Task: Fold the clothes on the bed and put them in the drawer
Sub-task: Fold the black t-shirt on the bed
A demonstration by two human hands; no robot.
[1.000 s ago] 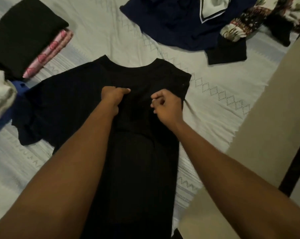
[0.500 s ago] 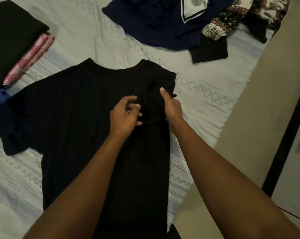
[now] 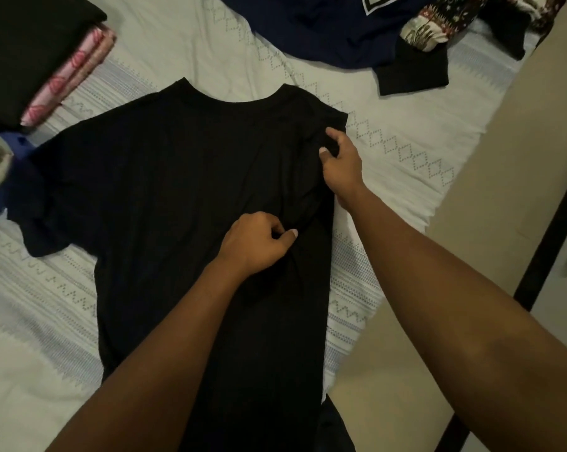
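Black T-shirt (image 3: 164,197) lies flat across the middle of the bed (image 3: 406,177), collar away from me, its right side folded in near the bed's right edge. I see the right hand (image 3: 341,161) pinching cloth at the shoulder and the left hand (image 3: 256,246) pinching the fold lower down. A folded pink cloth (image 3: 70,76) sits at the far left corner and a navy garment (image 3: 324,27) at the far edge.
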